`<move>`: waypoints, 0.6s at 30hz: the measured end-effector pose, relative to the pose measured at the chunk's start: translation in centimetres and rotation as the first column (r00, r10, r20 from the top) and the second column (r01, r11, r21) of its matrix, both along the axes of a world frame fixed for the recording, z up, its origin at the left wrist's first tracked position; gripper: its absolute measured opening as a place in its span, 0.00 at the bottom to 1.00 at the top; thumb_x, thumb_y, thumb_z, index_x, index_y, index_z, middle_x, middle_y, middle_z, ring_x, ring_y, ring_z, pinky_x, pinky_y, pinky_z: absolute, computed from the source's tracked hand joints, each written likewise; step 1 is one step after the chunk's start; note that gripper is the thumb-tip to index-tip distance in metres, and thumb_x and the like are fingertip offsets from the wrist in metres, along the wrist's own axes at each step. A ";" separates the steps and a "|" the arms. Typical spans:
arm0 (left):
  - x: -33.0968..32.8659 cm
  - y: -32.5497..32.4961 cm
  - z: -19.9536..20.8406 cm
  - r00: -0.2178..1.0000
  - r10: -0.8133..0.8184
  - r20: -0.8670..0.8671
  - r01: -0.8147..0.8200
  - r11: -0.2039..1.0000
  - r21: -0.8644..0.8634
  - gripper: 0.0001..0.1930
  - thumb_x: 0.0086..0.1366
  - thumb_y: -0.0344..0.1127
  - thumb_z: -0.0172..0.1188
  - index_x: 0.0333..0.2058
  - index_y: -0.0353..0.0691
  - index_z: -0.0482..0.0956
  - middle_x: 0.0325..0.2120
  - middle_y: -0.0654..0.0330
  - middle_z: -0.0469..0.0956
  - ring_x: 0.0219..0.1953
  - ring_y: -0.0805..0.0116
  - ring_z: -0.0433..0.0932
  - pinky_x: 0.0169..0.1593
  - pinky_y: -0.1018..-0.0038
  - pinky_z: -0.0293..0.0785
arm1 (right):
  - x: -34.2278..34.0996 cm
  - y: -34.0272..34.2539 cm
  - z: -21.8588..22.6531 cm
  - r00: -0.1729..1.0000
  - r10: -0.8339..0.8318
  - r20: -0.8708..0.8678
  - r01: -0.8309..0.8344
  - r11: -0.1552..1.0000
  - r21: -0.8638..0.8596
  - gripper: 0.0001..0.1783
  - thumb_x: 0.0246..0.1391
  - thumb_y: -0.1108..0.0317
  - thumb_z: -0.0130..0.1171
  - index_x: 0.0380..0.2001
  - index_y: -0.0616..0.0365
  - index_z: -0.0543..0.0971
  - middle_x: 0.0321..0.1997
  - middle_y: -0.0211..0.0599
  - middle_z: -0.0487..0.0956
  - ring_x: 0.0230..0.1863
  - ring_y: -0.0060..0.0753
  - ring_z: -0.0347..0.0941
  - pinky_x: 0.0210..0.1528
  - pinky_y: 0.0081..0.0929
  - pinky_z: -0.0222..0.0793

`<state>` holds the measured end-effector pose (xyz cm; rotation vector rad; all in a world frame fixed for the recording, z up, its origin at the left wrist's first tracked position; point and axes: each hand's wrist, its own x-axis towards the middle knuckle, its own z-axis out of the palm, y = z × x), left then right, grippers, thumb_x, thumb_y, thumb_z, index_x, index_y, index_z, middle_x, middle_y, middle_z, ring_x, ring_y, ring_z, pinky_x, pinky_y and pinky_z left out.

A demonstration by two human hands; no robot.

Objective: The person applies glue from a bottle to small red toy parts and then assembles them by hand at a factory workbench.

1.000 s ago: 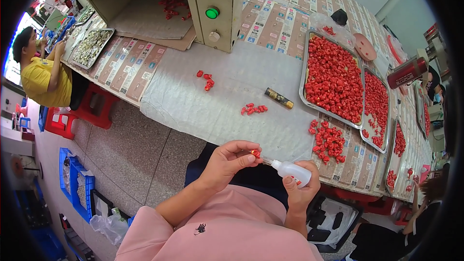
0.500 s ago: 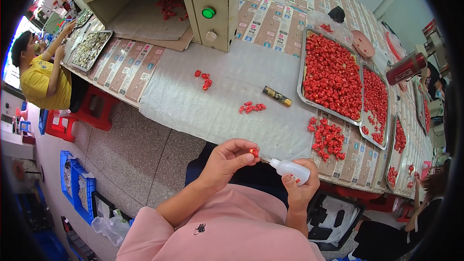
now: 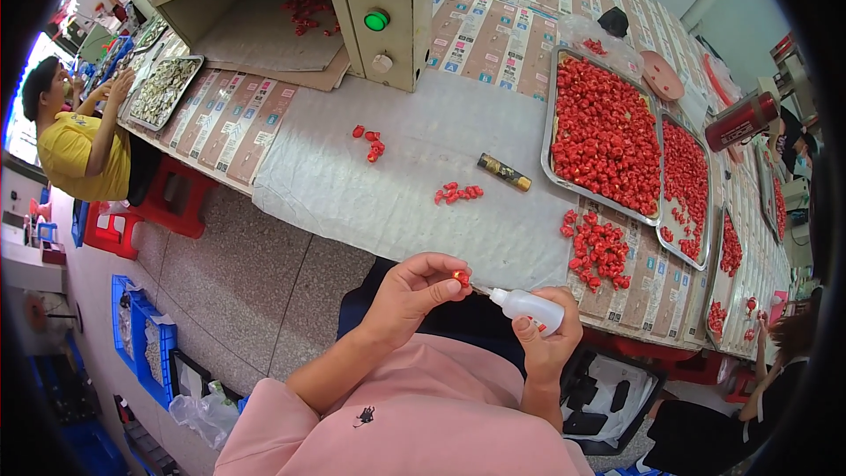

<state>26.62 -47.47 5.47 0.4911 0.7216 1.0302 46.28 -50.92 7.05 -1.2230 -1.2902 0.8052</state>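
Between the left hand's [image 3: 407, 298] thumb and forefinger sits one small red piece [image 3: 460, 278], the pinch closed upon it, presumably leaving its right side exposed. Just right of this grip, the right hand [image 3: 557, 326] wraps a white bottle [image 3: 532, 310], nozzle leftward, probably for easy squeezing; beyond, loose red pieces [image 3: 599, 251] seem placed within reach. Compared with half a second ago, both grips are little changed; well leftward, a co-worker's hands [image 3: 115, 88] have drawn together

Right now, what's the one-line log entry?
left hand: holds red piece | right hand: holds white bottle, nozzle toward red piece | ahead: dark tube on white sheet
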 end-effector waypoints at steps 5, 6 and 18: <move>-0.1 -0.1 -0.2 1.000 0.014 0.009 -0.014 1.000 0.013 0.11 0.59 0.23 0.57 0.42 0.34 0.74 0.38 0.56 0.76 0.39 0.70 0.78 0.45 0.76 0.76 | 0.1 0.0 -0.4 1.000 0.010 0.009 -0.010 1.000 0.016 0.21 0.42 0.63 0.70 0.36 0.64 0.73 0.31 0.36 0.72 0.30 0.24 0.68 0.32 0.19 0.63; -0.1 -0.2 -0.2 1.000 0.015 0.003 -0.015 1.000 0.010 0.11 0.59 0.23 0.57 0.42 0.34 0.74 0.38 0.56 0.76 0.39 0.70 0.78 0.45 0.76 0.76 | 0.0 0.1 -0.4 1.000 0.014 0.010 -0.014 1.000 0.017 0.22 0.42 0.63 0.70 0.36 0.64 0.73 0.31 0.36 0.72 0.30 0.24 0.68 0.32 0.19 0.63; 0.0 -0.2 0.0 1.000 0.009 0.021 -0.008 1.000 -0.025 0.11 0.60 0.25 0.58 0.42 0.34 0.74 0.37 0.58 0.76 0.39 0.71 0.77 0.45 0.77 0.75 | 0.2 0.2 -0.1 1.000 0.010 0.009 -0.010 1.000 0.009 0.21 0.43 0.63 0.70 0.35 0.64 0.73 0.30 0.35 0.71 0.29 0.23 0.67 0.31 0.19 0.62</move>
